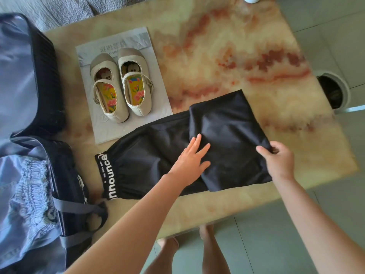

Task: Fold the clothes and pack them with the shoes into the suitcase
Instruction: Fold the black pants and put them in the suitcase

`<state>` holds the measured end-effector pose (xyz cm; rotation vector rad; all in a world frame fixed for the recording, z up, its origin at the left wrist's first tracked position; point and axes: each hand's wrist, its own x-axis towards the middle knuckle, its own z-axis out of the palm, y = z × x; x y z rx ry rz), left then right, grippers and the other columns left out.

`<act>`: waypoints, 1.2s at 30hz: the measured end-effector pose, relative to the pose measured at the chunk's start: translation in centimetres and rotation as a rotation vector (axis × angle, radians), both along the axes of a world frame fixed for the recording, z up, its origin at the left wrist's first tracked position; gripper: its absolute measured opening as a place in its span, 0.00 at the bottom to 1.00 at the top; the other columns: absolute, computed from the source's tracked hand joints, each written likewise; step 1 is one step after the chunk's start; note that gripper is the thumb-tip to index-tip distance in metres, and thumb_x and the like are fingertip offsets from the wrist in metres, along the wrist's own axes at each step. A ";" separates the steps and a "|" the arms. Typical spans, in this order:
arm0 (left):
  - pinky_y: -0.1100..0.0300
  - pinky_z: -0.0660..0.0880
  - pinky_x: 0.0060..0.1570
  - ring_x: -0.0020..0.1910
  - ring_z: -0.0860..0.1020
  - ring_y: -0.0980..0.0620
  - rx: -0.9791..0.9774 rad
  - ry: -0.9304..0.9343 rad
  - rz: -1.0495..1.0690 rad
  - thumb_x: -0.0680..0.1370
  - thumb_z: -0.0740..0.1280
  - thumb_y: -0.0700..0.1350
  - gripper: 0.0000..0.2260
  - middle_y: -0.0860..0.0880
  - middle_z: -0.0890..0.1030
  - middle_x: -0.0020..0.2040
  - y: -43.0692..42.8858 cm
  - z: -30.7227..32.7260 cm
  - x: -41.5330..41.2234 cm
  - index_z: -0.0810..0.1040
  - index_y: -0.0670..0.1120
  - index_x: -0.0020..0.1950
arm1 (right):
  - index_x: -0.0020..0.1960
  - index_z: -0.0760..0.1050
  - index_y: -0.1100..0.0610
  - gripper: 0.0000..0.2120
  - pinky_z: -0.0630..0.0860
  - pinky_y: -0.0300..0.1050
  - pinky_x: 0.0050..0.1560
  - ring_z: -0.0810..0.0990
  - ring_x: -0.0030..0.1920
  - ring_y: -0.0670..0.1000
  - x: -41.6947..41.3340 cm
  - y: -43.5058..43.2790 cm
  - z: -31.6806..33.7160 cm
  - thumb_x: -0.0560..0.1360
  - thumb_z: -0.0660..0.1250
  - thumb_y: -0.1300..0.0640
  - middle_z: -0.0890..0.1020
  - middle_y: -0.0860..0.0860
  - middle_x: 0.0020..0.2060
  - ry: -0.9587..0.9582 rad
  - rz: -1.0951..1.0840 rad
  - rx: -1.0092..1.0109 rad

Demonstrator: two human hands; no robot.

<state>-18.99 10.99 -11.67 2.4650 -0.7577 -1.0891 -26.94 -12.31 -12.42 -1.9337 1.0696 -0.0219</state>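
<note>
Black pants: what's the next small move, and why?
Probably carry the edge pinched by the right hand over toward the waistband. The black pants are only half folded, the left hand presses flat at the fold, and the waistband end lies uncovered.

A single wide-angle camera worn on the person's head looks forward and steeply down from close above the near edge of the marbled table (227,56), taking in its top through to the far edge, with tiled floor (276,244) below.
</note>
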 end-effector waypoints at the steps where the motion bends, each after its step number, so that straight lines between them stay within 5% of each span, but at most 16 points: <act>1: 0.51 0.50 0.75 0.77 0.39 0.52 0.013 -0.006 -0.012 0.83 0.56 0.52 0.26 0.50 0.37 0.78 -0.8 0.3 0.0 0.50 0.52 0.78 | 0.43 0.76 0.60 0.06 0.67 0.45 0.40 0.73 0.38 0.53 -0.2 -1.1 -0.1 0.71 0.73 0.61 0.78 0.55 0.36 0.003 -0.014 0.017; 8: 0.43 0.48 0.74 0.77 0.38 0.50 0.145 -0.090 -0.168 0.83 0.52 0.54 0.26 0.51 0.37 0.78 -0.1 0.2 -2.4 0.45 0.55 0.78 | 0.53 0.79 0.61 0.10 0.75 0.31 0.38 0.79 0.37 0.43 -1.2 -3.3 0.1 0.73 0.72 0.59 0.81 0.50 0.41 0.037 -0.135 0.330; 12: 0.45 0.47 0.75 0.77 0.39 0.50 0.180 -0.064 -0.189 0.83 0.52 0.54 0.26 0.52 0.39 0.78 1.0 -0.2 -2.5 0.45 0.56 0.78 | 0.48 0.80 0.61 0.09 0.70 0.39 0.36 0.76 0.39 0.50 -1.2 -3.4 0.6 0.73 0.72 0.55 0.79 0.51 0.38 0.076 -0.138 0.350; 16: 0.45 0.46 0.74 0.77 0.39 0.48 0.209 -0.045 -0.189 0.83 0.51 0.55 0.25 0.51 0.40 0.79 0.5 0.0 -2.1 0.47 0.55 0.78 | 0.52 0.81 0.55 0.08 0.74 0.40 0.43 0.81 0.45 0.48 -1.5 -3.7 1.2 0.73 0.71 0.56 0.83 0.50 0.47 0.106 -0.119 0.505; 19: 0.48 0.44 0.74 0.77 0.39 0.49 0.184 0.058 -0.039 0.84 0.50 0.54 0.23 0.52 0.44 0.79 -0.8 0.8 -1.8 0.52 0.54 0.78 | 0.52 0.81 0.54 0.08 0.74 0.41 0.46 0.82 0.47 0.48 -2.3 -3.9 1.4 0.73 0.71 0.58 0.84 0.50 0.49 0.143 -0.087 0.551; 24: 0.53 0.47 0.74 0.77 0.43 0.52 0.095 0.093 0.146 0.83 0.52 0.53 0.23 0.49 0.46 0.79 -2.5 2.1 -1.6 0.55 0.52 0.78 | 0.54 0.79 0.55 0.13 0.66 0.51 0.69 0.79 0.57 0.52 -3.8 -3.5 0.6 0.70 0.74 0.59 0.83 0.51 0.53 0.180 -0.255 0.688; 27: 0.55 0.49 0.74 0.77 0.46 0.51 0.074 0.069 0.130 0.83 0.53 0.53 0.23 0.49 0.48 0.79 -3.1 2.6 -1.8 0.55 0.52 0.78 | 0.49 0.79 0.55 0.10 0.71 0.51 0.65 0.81 0.53 0.54 -3.6 -2.5 1.3 0.69 0.74 0.62 0.84 0.53 0.50 0.126 -0.289 0.620; 31: 0.58 0.60 0.71 0.74 0.62 0.52 -0.187 0.338 0.506 0.81 0.59 0.53 0.23 0.50 0.63 0.75 -3.6 3.7 -1.3 0.60 0.54 0.76 | 0.52 0.79 0.61 0.12 0.76 0.44 0.45 0.80 0.44 0.53 -3.0 0.4 4.5 0.69 0.74 0.63 0.83 0.55 0.46 -0.127 -0.333 0.518; 36: 0.51 0.73 0.63 0.60 0.76 0.53 -0.393 0.444 0.918 0.75 0.66 0.61 0.28 0.56 0.76 0.59 -4.3 6.6 2.1 0.66 0.54 0.72 | 0.52 0.80 0.60 0.12 0.77 0.39 0.47 0.81 0.45 0.48 -2.1 7.0 8.1 0.69 0.73 0.68 0.84 0.53 0.46 -0.392 -0.321 0.555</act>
